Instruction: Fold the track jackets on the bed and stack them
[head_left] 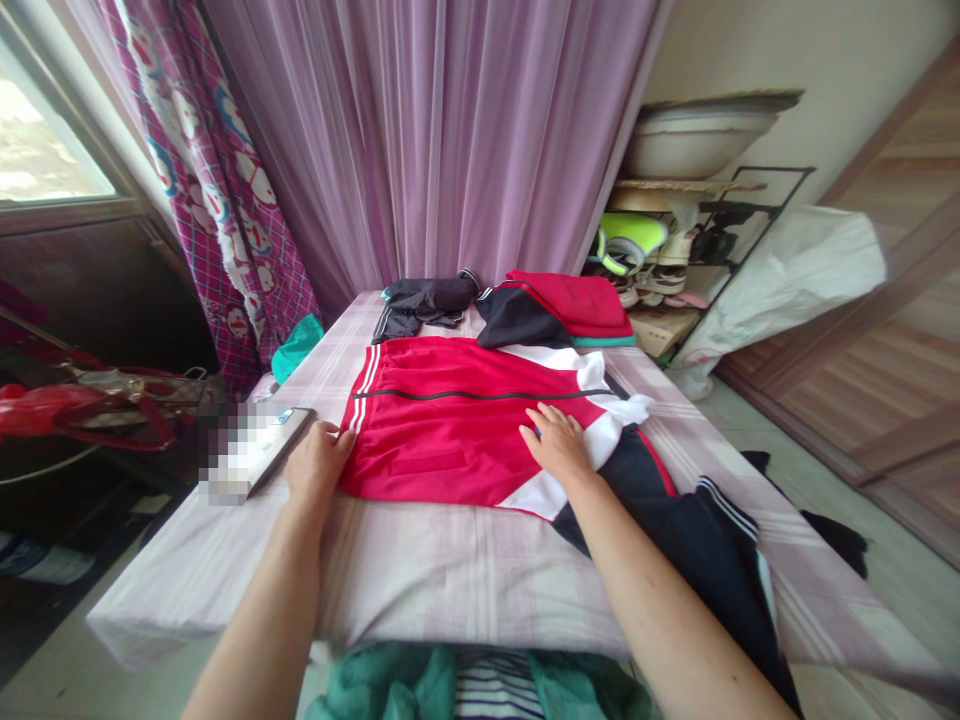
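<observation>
A red, white and black track jacket (435,430) lies front side up across the table, its zipper line running sideways. Its striped hem points left and its white collar area points right. One black sleeve (697,540) stretches toward the near right edge. At the near corner of the hem, my left hand (319,462) is closed on the fabric, the fingertips partly hidden. My right hand (559,445) rests flat on the red chest part beside the white panel, fingers spread. Just left of my left hand lies a phone (274,452).
Folded dark clothing (427,298) and a red and black folded garment (570,305) sit at the table's far end. A checked cloth covers the table (420,580). Purple curtains (465,140) hang behind. To the right stand a shoe rack (720,235) and a white bag (795,280).
</observation>
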